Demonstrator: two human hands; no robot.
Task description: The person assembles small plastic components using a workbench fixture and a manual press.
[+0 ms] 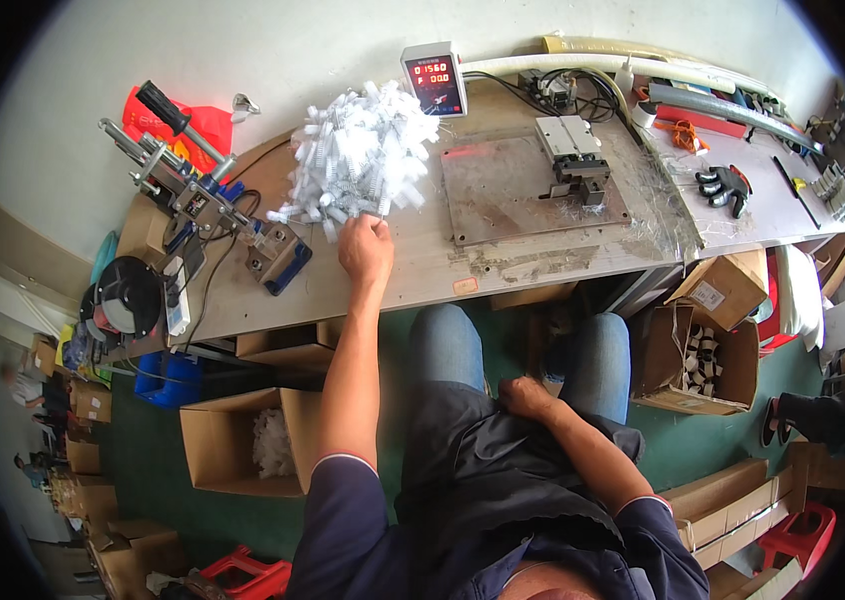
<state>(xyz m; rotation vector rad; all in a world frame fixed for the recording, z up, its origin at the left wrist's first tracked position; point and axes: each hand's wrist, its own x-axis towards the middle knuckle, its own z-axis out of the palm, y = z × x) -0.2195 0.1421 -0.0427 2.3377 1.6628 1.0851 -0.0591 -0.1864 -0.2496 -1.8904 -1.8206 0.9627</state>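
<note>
The left hand (pixel 367 247) is at the near edge of a heap of translucent white plastic pieces (pixel 363 150) on the worktable (pixel 413 265). Its fingers are bent and bunched against the ribbed pieces; I cannot tell whether they pinch 1 of them. The right hand (pixel 526 397) is curled, well apart from the heap, low between the person's 2 knees, above the black apron (pixel 503 460); whether it holds anything cannot be told.

To the left of the heap stands a lever-handled metal device (pixel 208 205), with a red bag (pixel 193 125) on its far side. A display box (pixel 435 80) with red digits stands just beside the heap, at its far right. Farther right, a metal plate (pixel 493 205) lies on the table, bearing a steel fixture (pixel 583 165). A glove (pixel 725 188) lies farther right still. Below the table's near edge, an open carton (pixel 218 450) on the left contains more whitish pieces.
</note>
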